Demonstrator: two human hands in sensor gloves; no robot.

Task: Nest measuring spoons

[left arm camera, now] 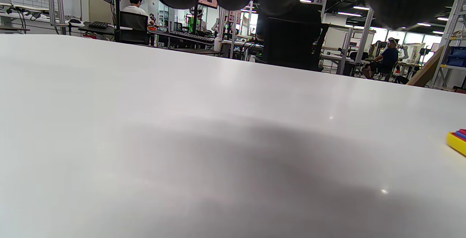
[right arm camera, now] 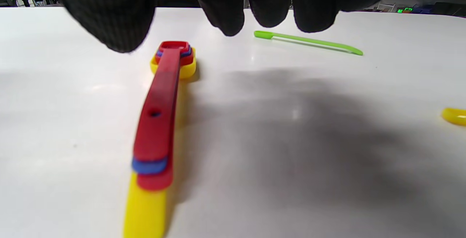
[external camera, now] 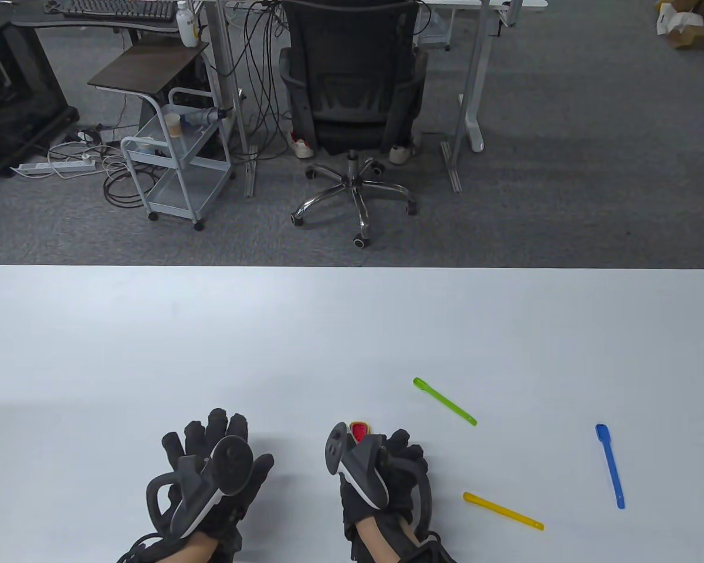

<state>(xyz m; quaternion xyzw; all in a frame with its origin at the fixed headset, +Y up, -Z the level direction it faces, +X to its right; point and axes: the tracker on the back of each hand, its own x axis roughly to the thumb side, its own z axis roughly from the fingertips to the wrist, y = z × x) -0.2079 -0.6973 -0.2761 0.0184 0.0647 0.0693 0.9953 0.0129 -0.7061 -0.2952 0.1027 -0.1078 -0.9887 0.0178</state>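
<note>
A nested stack of measuring spoons (right arm camera: 160,121), yellow at the bottom with red and blue ones in it and a red one on top, lies on the white table (external camera: 270,340). Only its red bowl (external camera: 361,431) shows in the table view, and an edge of it shows in the left wrist view (left arm camera: 459,140). My right hand (external camera: 387,448) hovers over the stack, fingers (right arm camera: 225,16) spread and off it. Loose green (external camera: 444,401), yellow (external camera: 503,511) and blue (external camera: 610,466) spoons lie to the right. My left hand (external camera: 211,437) lies open to the left, holding nothing.
Beyond the table's far edge stand an office chair (external camera: 352,105) and a small cart (external camera: 176,164). The green spoon (right arm camera: 307,41) lies just past my right fingertips; the yellow spoon's end (right arm camera: 455,116) shows at the right edge.
</note>
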